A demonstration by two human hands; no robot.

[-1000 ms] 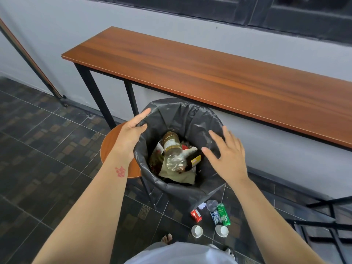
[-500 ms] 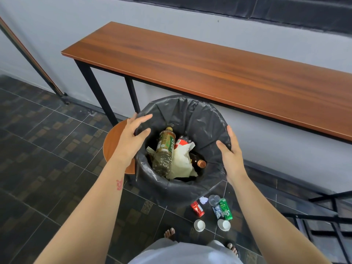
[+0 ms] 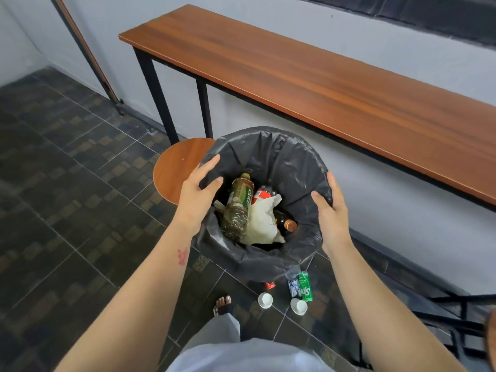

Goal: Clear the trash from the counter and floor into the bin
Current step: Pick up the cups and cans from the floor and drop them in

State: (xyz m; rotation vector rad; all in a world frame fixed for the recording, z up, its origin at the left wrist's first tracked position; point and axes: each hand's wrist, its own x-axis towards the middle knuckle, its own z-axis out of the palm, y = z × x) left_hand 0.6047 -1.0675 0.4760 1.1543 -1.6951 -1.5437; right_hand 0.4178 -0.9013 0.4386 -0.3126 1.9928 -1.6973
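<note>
**Operator:** State the position of each hand and of the bin.

**Technician:** Left to right. The left hand (image 3: 197,198) grips the near-left rim of the bin (image 3: 292,167), thumb inside and fingers outside, pinching the black liner. The bin sits between the hands, in front of the counter (image 3: 322,79) and beside a round stool (image 3: 178,169). The right hand (image 3: 331,216) cups the right rim, palm against the liner. Whether the bin rests on the floor or is lifted cannot be determined.

**Operator:** Handling characteristics?

**Technician:** The liner is thin, soft film; expect it to slip or tear if it alone bears the load. Take hold of the rigid rim beneath it, at opposite sides as now. The contents, a plastic bottle (image 3: 239,208), a crumpled white bag (image 3: 264,218) and a dark capped bottle (image 3: 287,224), look moderately light but loose.

**Operator:** Remaining trash?

**Technician:** On the floor below the bin: a green can (image 3: 305,290), two white cups (image 3: 265,300), and small wrappers. The can is rigid and light; grip its body. The cups will likely crush; pinch gently at the rim.
</note>
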